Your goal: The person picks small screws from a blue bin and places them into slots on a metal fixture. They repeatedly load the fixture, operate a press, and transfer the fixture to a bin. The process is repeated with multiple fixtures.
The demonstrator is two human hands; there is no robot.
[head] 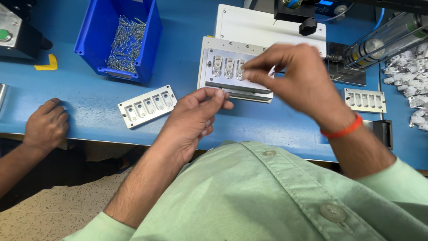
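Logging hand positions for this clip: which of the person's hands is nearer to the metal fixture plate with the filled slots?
Right. The right hand is over the fixture plate, fingertips at its slots. The left hand hovers just below its front edge.

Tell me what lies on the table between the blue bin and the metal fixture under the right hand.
Head view: only bare blue table lies between the blue bin and the metal fixture; the slotted metal plate sits nearer, below that gap.

A blue desk point(178, 53) is seen. On it are set a blue bin point(100, 27) of small metal pins, a metal fixture point(232, 69) with slots, two slotted metal plates point(147, 106) point(364, 100), yellow tape point(48, 64), and white parts point(408, 73) at the right edge.
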